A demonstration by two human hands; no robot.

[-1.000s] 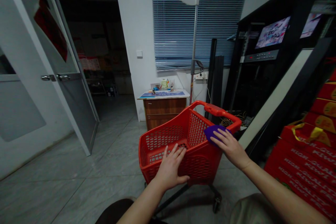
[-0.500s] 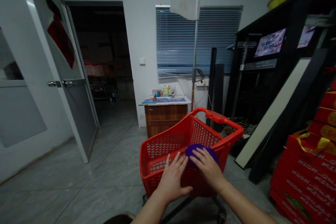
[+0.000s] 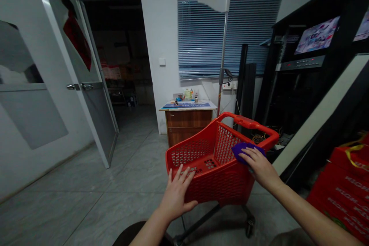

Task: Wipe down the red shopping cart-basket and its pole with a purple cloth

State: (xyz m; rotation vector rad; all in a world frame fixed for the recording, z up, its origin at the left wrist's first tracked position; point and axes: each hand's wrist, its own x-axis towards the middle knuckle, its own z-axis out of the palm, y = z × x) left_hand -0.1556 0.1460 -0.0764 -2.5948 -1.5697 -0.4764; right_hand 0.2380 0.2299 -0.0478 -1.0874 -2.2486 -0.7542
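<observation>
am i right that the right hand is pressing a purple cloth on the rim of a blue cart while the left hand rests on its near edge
Not quite: the cart is red, not blue, as the head view shows. The rest holds: the right hand presses a purple cloth on its rim, and the left hand rests on its near edge.

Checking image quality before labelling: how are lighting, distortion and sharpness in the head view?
Head view: dim indoor light, doorway nearly black; wide-angle bending leans the door and shelving; red cart, purple cloth and both hands, left hand and right hand, reasonably sharp, edges softer.

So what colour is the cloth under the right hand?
Purple, seen in the head view: the cloth lies under the right hand on the red shopping cart's rim.
</observation>
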